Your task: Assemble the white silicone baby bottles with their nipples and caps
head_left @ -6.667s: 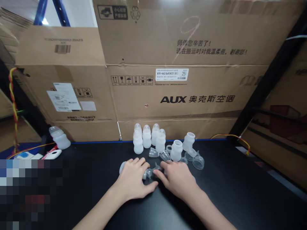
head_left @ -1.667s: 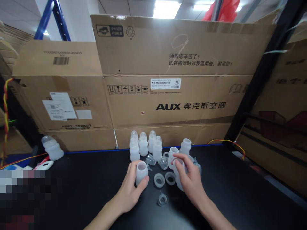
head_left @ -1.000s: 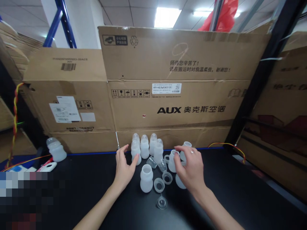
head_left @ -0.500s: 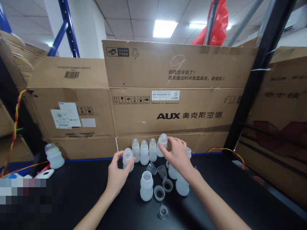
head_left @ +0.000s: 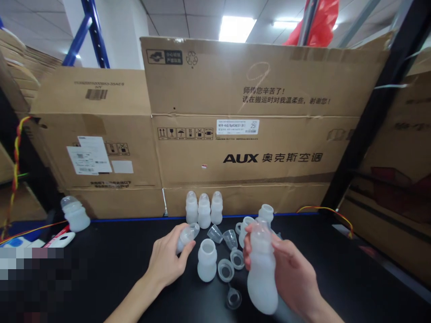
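Note:
My left hand is closed around a small baby bottle, which tilts with its clear cap toward the upper right. My right hand grips another capped baby bottle, lifted close to the camera. Between the hands an uncapped bottle stands upright. To its right lie a ring collar, a second collar, two clear caps and a clear nipple. Behind them three capped bottles stand in a row. Open bottles stand behind my right hand, partly hidden.
A large cardboard sheet walls off the back of the black table. One capped bottle leans at the far left beside a red and white item. Red and yellow wires run along the right side.
My right hand has brought its bottle from the back row toward the camera. My left hand has tilted its bottle to the right and lowered it slightly. The view has shifted a little.

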`<action>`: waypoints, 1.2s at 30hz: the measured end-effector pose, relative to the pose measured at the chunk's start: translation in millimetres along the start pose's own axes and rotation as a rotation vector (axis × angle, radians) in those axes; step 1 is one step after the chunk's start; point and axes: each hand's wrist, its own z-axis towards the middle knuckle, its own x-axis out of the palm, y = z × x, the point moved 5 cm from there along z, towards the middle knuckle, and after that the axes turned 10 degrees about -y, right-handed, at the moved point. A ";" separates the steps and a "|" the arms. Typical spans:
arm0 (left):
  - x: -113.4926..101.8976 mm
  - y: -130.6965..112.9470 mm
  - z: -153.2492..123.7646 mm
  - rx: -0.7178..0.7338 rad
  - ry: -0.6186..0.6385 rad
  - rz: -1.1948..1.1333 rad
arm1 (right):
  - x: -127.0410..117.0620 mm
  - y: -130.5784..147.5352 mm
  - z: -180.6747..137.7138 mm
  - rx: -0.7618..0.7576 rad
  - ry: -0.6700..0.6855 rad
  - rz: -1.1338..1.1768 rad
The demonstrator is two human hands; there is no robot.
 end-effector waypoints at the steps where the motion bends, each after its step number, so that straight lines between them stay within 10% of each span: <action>1: 1.3 -1.9 0.4 0.054 0.028 0.060 | 2.3 -7.7 -2.9 0.053 0.054 -0.013; 12: 15.0 -13.4 4.4 0.153 0.205 0.249 | 19.3 -30.0 -14.1 -0.214 0.107 -1.085; 36: 13.6 -8.9 1.6 0.186 0.271 0.375 | 11.3 -40.7 -1.3 -0.207 0.027 -1.277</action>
